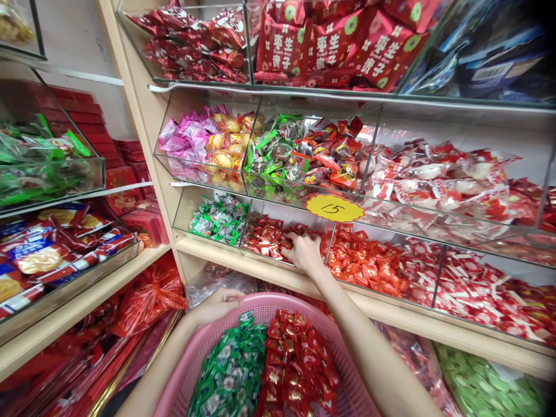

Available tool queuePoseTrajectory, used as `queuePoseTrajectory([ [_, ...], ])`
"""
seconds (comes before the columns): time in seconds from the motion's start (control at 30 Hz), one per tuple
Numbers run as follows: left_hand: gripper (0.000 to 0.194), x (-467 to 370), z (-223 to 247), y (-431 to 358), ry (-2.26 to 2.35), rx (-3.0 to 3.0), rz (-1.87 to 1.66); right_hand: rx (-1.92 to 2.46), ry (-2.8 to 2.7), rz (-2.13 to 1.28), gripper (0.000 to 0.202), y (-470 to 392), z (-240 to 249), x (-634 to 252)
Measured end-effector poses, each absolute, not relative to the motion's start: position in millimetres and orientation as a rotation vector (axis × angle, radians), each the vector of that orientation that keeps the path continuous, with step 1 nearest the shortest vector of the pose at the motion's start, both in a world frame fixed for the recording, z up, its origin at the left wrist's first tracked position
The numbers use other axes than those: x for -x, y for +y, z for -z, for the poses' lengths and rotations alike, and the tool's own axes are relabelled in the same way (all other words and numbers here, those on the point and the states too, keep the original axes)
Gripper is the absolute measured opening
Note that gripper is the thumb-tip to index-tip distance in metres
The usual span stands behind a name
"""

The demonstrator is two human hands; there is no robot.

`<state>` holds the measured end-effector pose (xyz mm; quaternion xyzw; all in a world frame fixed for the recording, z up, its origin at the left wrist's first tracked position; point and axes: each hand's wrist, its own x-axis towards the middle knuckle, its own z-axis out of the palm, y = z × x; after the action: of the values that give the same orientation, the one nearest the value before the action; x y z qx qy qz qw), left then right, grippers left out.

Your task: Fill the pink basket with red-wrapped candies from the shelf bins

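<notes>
While the right hand (303, 252) reaches forward with the arm stretched out over the basket, its fingers curl down into a heap of small red foil-wrapped candies (267, 237) in a clear acrylic shelf bin (286, 209); the grip looks closed around some of them, though the palm side is hidden, so I cannot tell how many it has. The left hand (217, 305) bends in low and clasps the far rim of a round pink perforated plastic basket (208, 341), fingers wrapped over the edge. Inside the basket, small green wrapped candies (230, 370) lie on the left and red wrapped candies (297, 365) on the right, touching along the middle. A yellow oval price tag (334, 208) marked 15 sticks on the bin above. Pale wooden shelves (391, 321) carry rows of clear bins packed with bright sweets, and red packets (147, 298) crowd the lower left.
</notes>
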<state>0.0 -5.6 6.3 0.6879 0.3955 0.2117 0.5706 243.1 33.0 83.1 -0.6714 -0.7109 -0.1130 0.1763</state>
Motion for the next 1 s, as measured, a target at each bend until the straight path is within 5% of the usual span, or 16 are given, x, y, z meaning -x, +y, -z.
queuePoseTrajectory([
  [0.4, 0.040, 1, 1, -1, 0.924, -1.641, -0.511, 1.620, -2.071, 0.257, 0.035, 30, -92, -241],
  [0.83, 0.040, 0, 1, -1, 0.922, -1.644, -0.514, 2.056, -2.209, 0.024, 0.049, 26, -115, -211],
  [1.0, 0.041, 1, -2, -2, 0.913, -1.677, -0.495, 2.086, -2.251, -0.037, 0.038, 28, -118, -206],
])
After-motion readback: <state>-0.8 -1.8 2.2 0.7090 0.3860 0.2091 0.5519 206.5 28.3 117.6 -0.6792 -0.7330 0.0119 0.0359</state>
